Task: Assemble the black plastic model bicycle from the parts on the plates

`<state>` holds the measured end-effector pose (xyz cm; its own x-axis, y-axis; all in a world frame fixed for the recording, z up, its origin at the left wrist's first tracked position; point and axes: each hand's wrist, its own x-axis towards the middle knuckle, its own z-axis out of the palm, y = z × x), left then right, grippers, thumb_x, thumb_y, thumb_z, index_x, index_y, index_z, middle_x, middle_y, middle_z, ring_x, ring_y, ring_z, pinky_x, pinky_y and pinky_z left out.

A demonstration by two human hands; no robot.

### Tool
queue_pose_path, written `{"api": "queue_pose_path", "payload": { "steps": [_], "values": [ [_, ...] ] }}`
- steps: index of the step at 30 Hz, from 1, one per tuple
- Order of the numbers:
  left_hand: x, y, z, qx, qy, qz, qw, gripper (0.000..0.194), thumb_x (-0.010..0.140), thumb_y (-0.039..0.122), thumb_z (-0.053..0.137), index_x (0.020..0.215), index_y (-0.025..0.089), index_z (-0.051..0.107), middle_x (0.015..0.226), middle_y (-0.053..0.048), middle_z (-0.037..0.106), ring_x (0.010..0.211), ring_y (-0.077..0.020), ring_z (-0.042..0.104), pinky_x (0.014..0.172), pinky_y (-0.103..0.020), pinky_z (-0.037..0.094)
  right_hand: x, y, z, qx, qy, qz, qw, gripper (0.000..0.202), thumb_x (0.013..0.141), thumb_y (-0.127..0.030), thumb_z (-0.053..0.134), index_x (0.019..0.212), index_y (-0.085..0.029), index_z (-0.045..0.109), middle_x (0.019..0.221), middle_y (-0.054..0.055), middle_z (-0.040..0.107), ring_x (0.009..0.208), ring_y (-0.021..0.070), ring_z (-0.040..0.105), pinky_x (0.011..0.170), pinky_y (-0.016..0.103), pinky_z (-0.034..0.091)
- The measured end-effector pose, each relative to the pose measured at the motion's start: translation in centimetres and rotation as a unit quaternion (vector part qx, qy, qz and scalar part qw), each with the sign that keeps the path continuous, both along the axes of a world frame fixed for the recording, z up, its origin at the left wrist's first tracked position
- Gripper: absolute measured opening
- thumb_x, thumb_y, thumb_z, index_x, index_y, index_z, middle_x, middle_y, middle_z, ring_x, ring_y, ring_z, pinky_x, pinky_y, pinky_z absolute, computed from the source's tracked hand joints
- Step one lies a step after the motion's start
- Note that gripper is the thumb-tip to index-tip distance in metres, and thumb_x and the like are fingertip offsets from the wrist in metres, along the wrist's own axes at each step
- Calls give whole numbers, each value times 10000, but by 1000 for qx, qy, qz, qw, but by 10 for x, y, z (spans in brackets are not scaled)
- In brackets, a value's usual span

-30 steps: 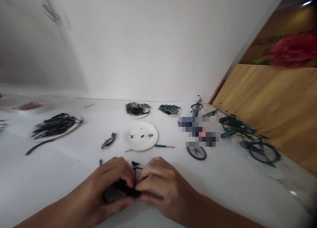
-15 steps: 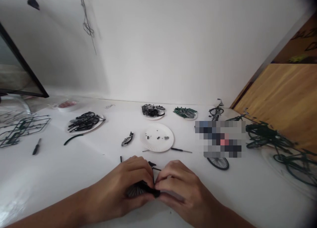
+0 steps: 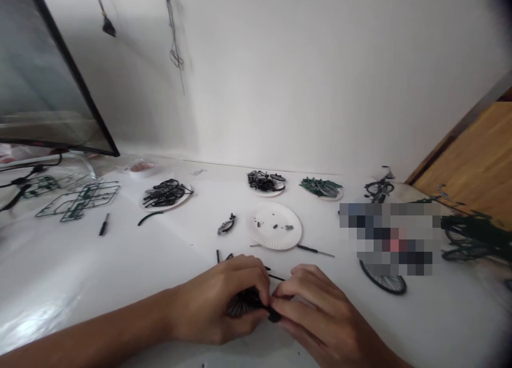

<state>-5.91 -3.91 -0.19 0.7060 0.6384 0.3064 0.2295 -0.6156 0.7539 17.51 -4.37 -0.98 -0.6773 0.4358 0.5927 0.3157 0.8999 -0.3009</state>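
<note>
Between my two hands, low over the white table, is a black model bicycle (image 3: 244, 303), mostly covered by my fingers; a spoked wheel shows under my left palm. My left hand (image 3: 228, 298) is closed around the wheel side. My right hand (image 3: 316, 309) pinches the dark end of the same model, its fingertips nearly meeting the left ones. Just beyond them lies a paper plate (image 3: 256, 237) with several tiny parts. A small screwdriver (image 3: 308, 248) rests at the plate's near right edge. Left of the plate is a small silver and black part (image 3: 226, 225).
Farther back stand plates of black parts (image 3: 166, 193), more black parts (image 3: 264, 182) and green parts (image 3: 320, 186). Green sprue frames (image 3: 80, 201) and another screwdriver (image 3: 104, 225) lie left, below a monitor (image 3: 52, 80). A loose wheel (image 3: 384, 277) and assembled model bicycles (image 3: 476, 229) are at right.
The view has turned left, so everything appears farther right. Both hands keep hold of the model bicycle, with little visible change in their grip.
</note>
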Motion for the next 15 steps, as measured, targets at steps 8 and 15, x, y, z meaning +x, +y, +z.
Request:
{"api": "queue_pose_path", "payload": {
  "steps": [8,15],
  "values": [
    [-2,2,-1,33,-10,-8,999,141,864,148,669,999,165,633,1011,-82,671,983,-180,634,935,-316,494,1,4,-8,14,19,18,1000,162,866,-32,628,963,-156,666,871,59,657,789,184,562,789,392,484],
    [-3,4,0,36,-13,-6,999,145,859,128,674,994,173,646,995,-57,699,941,-161,653,964,-322,456,4,1,-14,-78,15,-13,997,226,872,-67,635,1055,-197,616,920,50,655,866,205,590,771,362,497]
  ]
}}
